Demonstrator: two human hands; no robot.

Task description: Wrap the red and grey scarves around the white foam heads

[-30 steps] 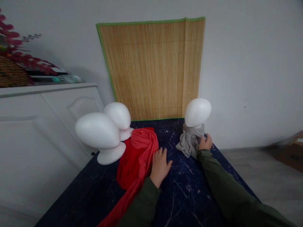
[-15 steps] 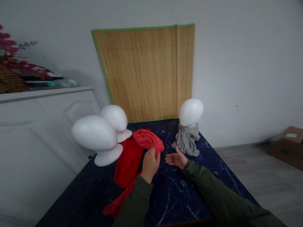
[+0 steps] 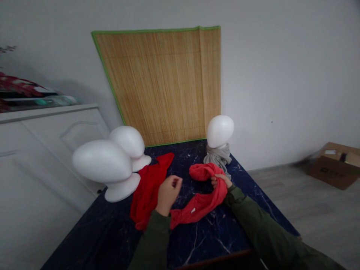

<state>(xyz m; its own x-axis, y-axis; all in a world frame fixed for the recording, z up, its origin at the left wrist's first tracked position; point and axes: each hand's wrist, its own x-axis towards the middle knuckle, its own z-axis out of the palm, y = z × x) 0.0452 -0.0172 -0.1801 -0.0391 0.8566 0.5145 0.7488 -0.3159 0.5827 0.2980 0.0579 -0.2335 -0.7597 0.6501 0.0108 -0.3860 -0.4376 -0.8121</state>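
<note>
My right hand (image 3: 223, 180) grips a coral-red scarf (image 3: 206, 204) near its far end. The scarf bends in a loop around and below that hand, and its other end passes behind my left wrist. A small white tag shows on the scarf. My left hand (image 3: 168, 193) is curled closed above the table, with nothing visible in its fingers. Just left of it lies a darker red cloth (image 3: 149, 191), crumpled on the table. Beyond my right hand stands a white mannequin head (image 3: 221, 131) with a grey scarf (image 3: 218, 154) wrapped about its neck.
Two bare white mannequin heads, a nearer one (image 3: 102, 161) and a farther one (image 3: 128, 141), stand at the left of the dark blue marbled table (image 3: 185, 245). A white cabinet (image 3: 56, 150) is beside them. A bamboo mat (image 3: 163, 86) hangs behind; a cardboard box (image 3: 334, 170) sits on the floor.
The coral-red scarf has passed from my left hand to my right and shifted right. My right hand, open before, has closed on it. My left hand has moved left, away from it.
</note>
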